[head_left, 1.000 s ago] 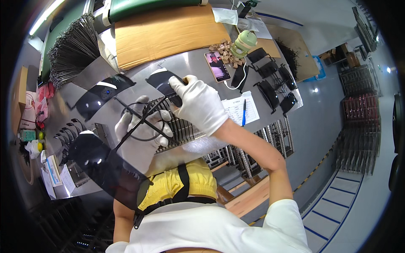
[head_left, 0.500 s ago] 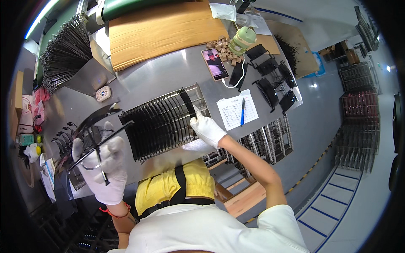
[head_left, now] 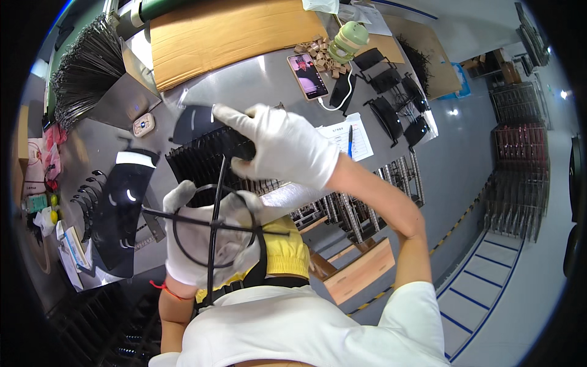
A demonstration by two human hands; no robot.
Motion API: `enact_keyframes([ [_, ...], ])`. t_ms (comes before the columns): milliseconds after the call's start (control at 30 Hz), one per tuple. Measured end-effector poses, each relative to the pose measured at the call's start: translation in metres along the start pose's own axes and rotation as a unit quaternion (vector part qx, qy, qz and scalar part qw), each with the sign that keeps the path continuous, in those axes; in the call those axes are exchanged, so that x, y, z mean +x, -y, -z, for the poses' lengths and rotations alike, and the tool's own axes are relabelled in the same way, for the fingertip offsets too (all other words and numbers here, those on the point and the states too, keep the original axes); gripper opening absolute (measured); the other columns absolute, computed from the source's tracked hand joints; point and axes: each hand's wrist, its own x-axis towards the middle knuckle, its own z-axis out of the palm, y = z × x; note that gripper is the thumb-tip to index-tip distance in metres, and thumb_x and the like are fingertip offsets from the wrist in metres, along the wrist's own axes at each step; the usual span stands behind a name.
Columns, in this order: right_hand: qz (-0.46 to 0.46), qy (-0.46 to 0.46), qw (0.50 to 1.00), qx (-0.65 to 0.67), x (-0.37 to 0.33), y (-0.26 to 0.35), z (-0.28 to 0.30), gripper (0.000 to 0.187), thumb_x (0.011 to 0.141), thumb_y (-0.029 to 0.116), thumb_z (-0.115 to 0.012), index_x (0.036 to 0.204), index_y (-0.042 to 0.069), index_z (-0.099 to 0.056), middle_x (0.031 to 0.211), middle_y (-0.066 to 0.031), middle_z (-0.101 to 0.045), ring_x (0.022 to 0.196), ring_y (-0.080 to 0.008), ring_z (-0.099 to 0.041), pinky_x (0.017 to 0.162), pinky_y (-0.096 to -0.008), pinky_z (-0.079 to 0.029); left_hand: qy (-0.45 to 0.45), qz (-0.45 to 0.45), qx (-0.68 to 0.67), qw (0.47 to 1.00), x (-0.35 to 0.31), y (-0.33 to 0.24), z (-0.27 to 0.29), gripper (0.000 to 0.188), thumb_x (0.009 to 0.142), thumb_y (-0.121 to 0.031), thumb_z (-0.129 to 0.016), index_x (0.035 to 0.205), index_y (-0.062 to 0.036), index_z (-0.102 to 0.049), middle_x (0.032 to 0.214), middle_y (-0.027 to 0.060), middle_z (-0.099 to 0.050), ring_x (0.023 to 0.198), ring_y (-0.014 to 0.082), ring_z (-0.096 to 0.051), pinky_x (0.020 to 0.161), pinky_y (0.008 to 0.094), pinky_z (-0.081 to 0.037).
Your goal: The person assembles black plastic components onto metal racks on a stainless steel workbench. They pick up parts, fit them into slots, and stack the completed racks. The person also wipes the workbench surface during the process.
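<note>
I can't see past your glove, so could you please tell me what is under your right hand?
The right hand rests on a black slotted rack on the steel table. Whatever its fingers pinch is covered by the glove.

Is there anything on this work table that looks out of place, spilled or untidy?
Small tan blocks lie scattered loosely beside the phone at the far edge of the table, like a spilled heap. The black parts on the right lie at mixed angles. Nothing looks damaged.

I am holding my left hand (head_left: 208,235) close in front of my chest, white-gloved, its fingers (head_left: 244,211) curling shut. I am stretching my right hand (head_left: 278,147) forward, also gloved, palm down, fingers bent, with the bare forearm angling back to my raised elbow.
</note>
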Motion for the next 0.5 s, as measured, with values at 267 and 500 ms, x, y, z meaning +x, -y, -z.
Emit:
enact_keyframes([
  [267, -0.127, -0.105, 0.985, 0.050, -0.028, -0.054, -0.037, 0.055, 0.094, 0.031, -0.060, 0.145, 0.016, -0.047, 0.096, -0.0171, -0.061, 0.068, -0.0353, -0.064, 0.065, -0.0415, -0.055, 0.387, -0.107, -0.108, 0.910, -0.056, -0.022, 0.017, 0.033, 0.101, -0.019, -0.046, 0.122, 0.0049, -0.047, 0.096, 0.0185, -0.065, 0.042, 0.0189, -0.055, 0.043, 0.0261, -0.055],
  [500, -0.101, 0.201, 0.974, -0.003, -0.082, -0.079, -0.105, 0.016, 0.094, 0.009, -0.041, 0.092, -0.006, -0.045, 0.140, -0.0446, -0.035, 0.079, -0.0446, -0.069, 0.073, -0.0485, -0.059, 0.246, -0.354, -0.063, 0.900, -0.077, -0.044, 0.013, 0.024, 0.101, -0.012, -0.047, 0.118, 0.0029, -0.038, 0.101, 0.0157, -0.056, 0.055, 0.0065, -0.048, 0.042, 0.0198, -0.046],
])
